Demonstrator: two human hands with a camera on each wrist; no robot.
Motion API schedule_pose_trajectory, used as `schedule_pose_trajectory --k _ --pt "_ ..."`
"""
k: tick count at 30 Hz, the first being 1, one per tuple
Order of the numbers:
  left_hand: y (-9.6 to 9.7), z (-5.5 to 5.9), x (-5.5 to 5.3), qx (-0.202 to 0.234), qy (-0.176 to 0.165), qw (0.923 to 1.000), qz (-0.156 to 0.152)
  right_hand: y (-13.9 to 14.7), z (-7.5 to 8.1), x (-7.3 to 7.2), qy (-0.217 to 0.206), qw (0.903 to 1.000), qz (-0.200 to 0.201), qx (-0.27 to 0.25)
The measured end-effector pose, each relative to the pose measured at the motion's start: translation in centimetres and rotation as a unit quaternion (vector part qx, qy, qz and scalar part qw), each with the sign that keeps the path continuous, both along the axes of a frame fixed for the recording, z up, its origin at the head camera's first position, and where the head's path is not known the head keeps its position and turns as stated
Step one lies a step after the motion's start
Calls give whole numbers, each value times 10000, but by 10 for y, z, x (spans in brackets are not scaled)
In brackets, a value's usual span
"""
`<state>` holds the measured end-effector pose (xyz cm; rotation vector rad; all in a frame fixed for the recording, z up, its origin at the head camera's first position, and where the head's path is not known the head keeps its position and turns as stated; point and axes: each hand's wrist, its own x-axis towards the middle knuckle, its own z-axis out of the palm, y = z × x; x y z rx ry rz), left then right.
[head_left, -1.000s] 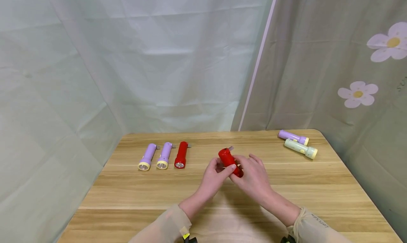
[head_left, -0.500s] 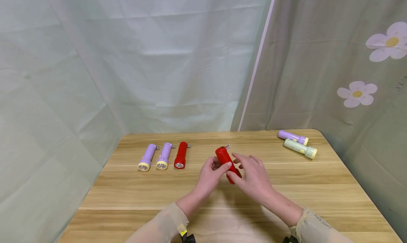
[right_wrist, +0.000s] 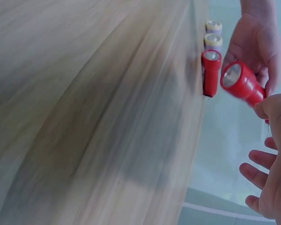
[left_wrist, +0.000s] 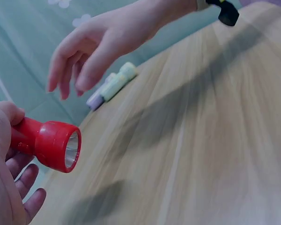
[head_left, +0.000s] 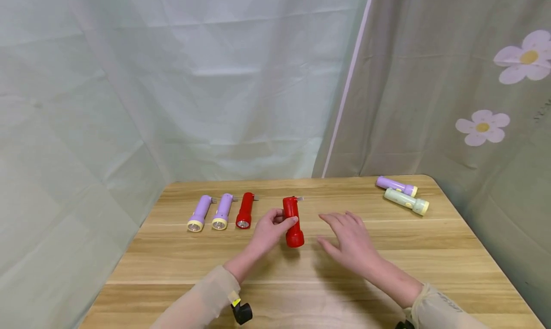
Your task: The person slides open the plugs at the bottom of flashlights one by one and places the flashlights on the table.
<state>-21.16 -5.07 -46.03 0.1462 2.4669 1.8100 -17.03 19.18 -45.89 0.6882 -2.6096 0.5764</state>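
Note:
My left hand (head_left: 269, 232) holds a red flashlight (head_left: 293, 226) between thumb and fingers, above the table. Its lens end points toward me and a small clear tab sticks out at the far end. In the left wrist view the lens head (left_wrist: 61, 145) faces right, clear of the table. My right hand (head_left: 350, 240) hovers to the right of it, apart from the flashlight, with its fingers spread and nothing in them. To the left lie another red flashlight (head_left: 246, 210) and two purple flashlights (head_left: 224, 211) in a row, lenses toward me, tabs out.
At the back right corner of the wooden table (head_left: 387, 290) lie a pale green flashlight (head_left: 406, 201) and a purple flashlight (head_left: 396, 185), side by side. Curtains (head_left: 241, 80) hang close behind the table and along its sides.
My right hand has let go of the red flashlight and drawn off to the right. My left hand has carried the flashlight leftward and turned it more upright in view.

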Motion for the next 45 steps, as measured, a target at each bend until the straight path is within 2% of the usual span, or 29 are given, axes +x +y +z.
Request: schedule_pose_trajectory --k 7,15,21,28,38,45 --pt "-17 10 -12 -734 26 9969 -288 18 -12 -3 334 9987 19 383" --pt "-33 11 -34 -1620 130 9867 -78 36 -17 -5 91 9975 -141 684" --pt "-38 11 -49 -1913 66 9815 -30 47 -21 -7 44 9967 -276 759" --pt "-39 9 -61 -2109 -217 9773 8 51 -25 -9 109 9960 -297 831" --pt "-30 6 -76 -3094 -364 9501 -146 51 -25 -8 65 9957 -270 881" --pt "-21 1 -86 -3415 -447 9388 -66 51 -27 -7 33 9960 -267 858"
